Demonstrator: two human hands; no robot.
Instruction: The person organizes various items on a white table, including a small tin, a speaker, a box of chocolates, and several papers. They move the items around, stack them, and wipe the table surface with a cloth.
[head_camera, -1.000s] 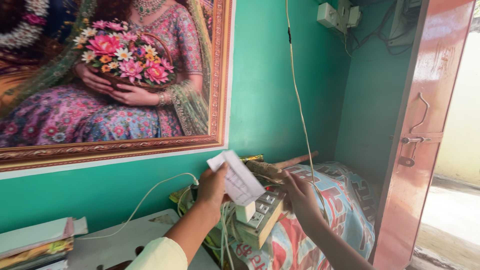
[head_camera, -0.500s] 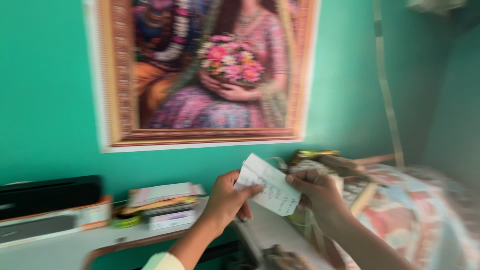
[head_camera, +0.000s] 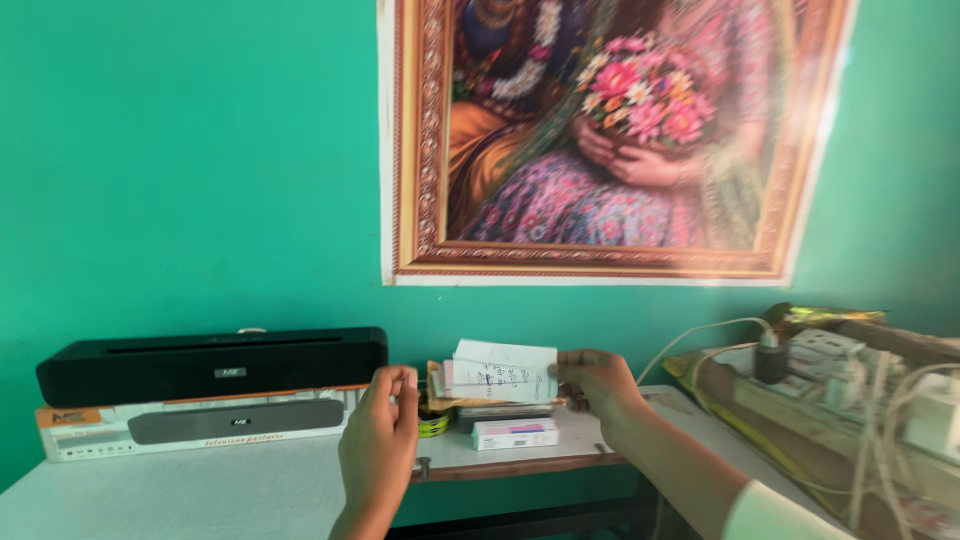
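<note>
We hold a white slip of paper (head_camera: 503, 372) up in front of us, pinched at its right edge between the thumb and fingers of our right hand (head_camera: 597, 386). Our left hand (head_camera: 378, 445) is raised just off the slip's left edge, fingers loosely curled and holding nothing; it does not touch the paper. Directly behind the slip lies a small stack of papers and booklets (head_camera: 440, 385) on the white table (head_camera: 200, 490), and just below our right-hand grip sits a small white and pink box (head_camera: 515, 433). A little yellow and green roll (head_camera: 433, 424) lies between our two hands. Well to the left of our empty hand a long black speaker (head_camera: 210, 362) rests on top of its carton (head_camera: 190, 425). To the right of the grip, a power strip (head_camera: 820, 385) carries plugs and pale cables. Above, a framed picture (head_camera: 610, 140) hangs on the green wall (head_camera: 180, 170).
</note>
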